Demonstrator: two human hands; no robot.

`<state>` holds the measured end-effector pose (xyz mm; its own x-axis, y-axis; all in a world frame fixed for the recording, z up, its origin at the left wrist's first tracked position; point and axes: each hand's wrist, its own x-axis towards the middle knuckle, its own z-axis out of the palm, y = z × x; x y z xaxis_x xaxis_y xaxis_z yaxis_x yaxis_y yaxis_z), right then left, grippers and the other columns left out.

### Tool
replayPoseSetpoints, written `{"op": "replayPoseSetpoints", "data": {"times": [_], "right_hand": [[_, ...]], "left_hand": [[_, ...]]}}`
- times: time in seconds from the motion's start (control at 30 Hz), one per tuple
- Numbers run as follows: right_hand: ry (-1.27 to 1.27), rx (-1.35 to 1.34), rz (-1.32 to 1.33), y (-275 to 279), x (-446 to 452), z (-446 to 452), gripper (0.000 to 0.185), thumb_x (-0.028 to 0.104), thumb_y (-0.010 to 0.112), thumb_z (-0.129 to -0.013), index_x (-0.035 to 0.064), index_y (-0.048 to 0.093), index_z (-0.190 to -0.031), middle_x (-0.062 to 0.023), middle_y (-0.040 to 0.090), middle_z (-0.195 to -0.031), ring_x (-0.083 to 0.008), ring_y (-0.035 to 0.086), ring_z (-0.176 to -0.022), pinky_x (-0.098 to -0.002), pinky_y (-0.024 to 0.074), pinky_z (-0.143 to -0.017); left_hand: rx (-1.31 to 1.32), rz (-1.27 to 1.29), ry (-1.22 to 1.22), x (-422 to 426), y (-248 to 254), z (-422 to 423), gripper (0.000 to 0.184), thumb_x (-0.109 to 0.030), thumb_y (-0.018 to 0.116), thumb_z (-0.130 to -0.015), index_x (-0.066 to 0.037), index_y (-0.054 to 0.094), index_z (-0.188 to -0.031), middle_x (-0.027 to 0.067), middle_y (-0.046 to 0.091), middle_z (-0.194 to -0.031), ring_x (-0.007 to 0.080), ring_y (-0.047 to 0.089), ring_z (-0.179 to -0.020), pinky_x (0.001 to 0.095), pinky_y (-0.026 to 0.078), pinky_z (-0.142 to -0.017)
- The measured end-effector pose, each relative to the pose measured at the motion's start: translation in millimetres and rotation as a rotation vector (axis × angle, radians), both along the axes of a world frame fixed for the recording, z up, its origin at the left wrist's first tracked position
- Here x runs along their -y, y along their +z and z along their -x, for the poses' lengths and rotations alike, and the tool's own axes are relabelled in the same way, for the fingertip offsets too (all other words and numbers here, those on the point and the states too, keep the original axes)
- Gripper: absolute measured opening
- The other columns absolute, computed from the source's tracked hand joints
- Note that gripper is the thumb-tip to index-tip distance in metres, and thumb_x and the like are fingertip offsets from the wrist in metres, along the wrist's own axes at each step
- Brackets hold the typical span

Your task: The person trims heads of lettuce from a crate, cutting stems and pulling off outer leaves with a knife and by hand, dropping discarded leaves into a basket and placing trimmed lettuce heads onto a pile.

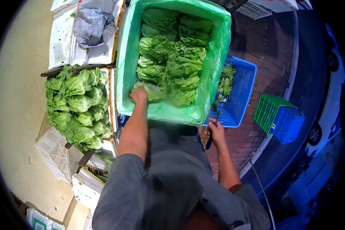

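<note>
Rows of green lettuce (172, 57) fill a large box lined with green plastic (127, 65) in front of me. My left hand (138, 94) is inside the box's near left corner, its fingers closed on the base of a lettuce head (152, 94). Outside the near right corner, my right hand (215, 132) is closed round a knife (209, 142) with a dark blue handle; its narrow dark blade points away from me.
At the left a pile of lettuce (80, 107) rests on a stand near white foam boxes (61, 42). A blue basket (237, 103) with leaf trimmings (227, 80) stands right of the box. Farther right are green (270, 113) and blue crates (287, 124), then a parked car (326, 115).
</note>
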<state>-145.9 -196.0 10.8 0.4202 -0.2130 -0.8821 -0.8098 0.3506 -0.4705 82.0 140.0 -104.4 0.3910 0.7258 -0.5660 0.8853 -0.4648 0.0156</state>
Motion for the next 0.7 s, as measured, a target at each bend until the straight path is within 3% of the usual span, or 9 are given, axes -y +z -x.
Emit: {"op": "replayPoseSetpoints", "data": {"times": [0.13, 0.23, 0.27, 0.43, 0.5, 0.6, 0.7], "right_hand": [[0.008, -0.042, -0.019, -1.9, 9.3, 3.4, 0.03, 0.019, 0.064, -0.094, 0.0063, 0.061, -0.121, 0.0014, 0.053, -0.079, -0.01, 0.054, -0.068, -0.0321, 0.057, -0.062], [0.042, -0.073, 0.012, -3.5, 11.9, -0.2, 0.03, 0.019, 0.063, -0.094, 0.0065, 0.061, -0.121, 0.0003, 0.054, -0.082, -0.0107, 0.055, -0.071, -0.0314, 0.0567, -0.062], [0.046, -0.071, 0.01, -3.2, 12.8, -1.2, 0.03, 0.019, 0.064, -0.094, 0.0067, 0.061, -0.12, 0.0004, 0.054, -0.083, -0.0108, 0.055, -0.072, -0.0312, 0.0567, -0.062], [0.075, -0.025, 0.002, 6.6, 7.3, -12.4, 0.031, 0.021, 0.065, -0.093, 0.0071, 0.062, -0.12, 0.0004, 0.055, -0.085, -0.0114, 0.056, -0.074, -0.0315, 0.0572, -0.062], [0.154, -0.014, 0.016, 9.0, 2.7, -20.9, 0.034, 0.02, 0.066, -0.091, 0.0063, 0.061, -0.123, 0.0, 0.057, -0.085, -0.0104, 0.056, -0.072, -0.0275, 0.0519, -0.06], [0.217, 0.022, -0.047, 20.1, -7.2, -43.7, 0.037, 0.02, 0.067, -0.09, 0.0056, 0.062, -0.123, -0.0015, 0.062, -0.086, -0.0093, 0.055, -0.071, -0.0237, 0.0447, -0.06], [0.369, 0.099, -0.018, 40.0, -34.9, -90.2, 0.04, 0.022, 0.067, -0.089, 0.0056, 0.061, -0.125, -0.0029, 0.064, -0.088, -0.0096, 0.056, -0.072, -0.0241, 0.0457, -0.062]], "left_hand": [[0.012, 0.007, -0.053, 2.7, -0.1, 0.4, 0.075, -0.044, 0.076, -0.079, 0.003, 0.048, -0.131, 0.0301, 0.046, -0.133, 0.0438, 0.048, -0.124, 0.0485, 0.043, -0.103], [0.21, 0.027, 0.007, 7.5, -13.0, 7.8, 0.082, -0.045, 0.079, -0.075, 0.002, 0.043, -0.131, 0.0312, 0.05, -0.128, 0.0439, 0.05, -0.121, 0.0474, 0.045, -0.099], [0.34, 0.108, -0.024, -1.7, -38.5, 15.1, 0.082, -0.042, 0.081, -0.072, 0.001, 0.041, -0.129, 0.032, 0.055, -0.123, 0.0428, 0.053, -0.117, 0.0454, 0.046, -0.096], [0.405, 0.26, -0.01, 8.9, -10.4, 8.7, 0.09, -0.035, 0.083, -0.07, 0.006, 0.036, -0.135, 0.0308, 0.057, -0.121, 0.0398, 0.057, -0.114, 0.0416, 0.044, -0.098], [0.465, 0.25, -0.062, 11.7, -0.5, 14.3, 0.089, -0.035, 0.08, -0.072, 0.005, 0.034, -0.137, 0.0332, 0.054, -0.125, 0.0412, 0.054, -0.118, 0.0423, 0.042, -0.101], [0.657, 0.348, -0.165, 14.8, 18.7, 25.6, 0.08, -0.028, 0.078, -0.076, 0.007, 0.04, -0.137, 0.0306, 0.052, -0.129, 0.041, 0.052, -0.12, 0.0426, 0.04, -0.103], [0.733, 0.318, -0.331, 31.0, 69.4, 33.5, 0.073, -0.022, 0.078, -0.074, 0.005, 0.046, -0.134, 0.0254, 0.052, -0.129, 0.0403, 0.05, -0.12, 0.0425, 0.041, -0.103]]}}
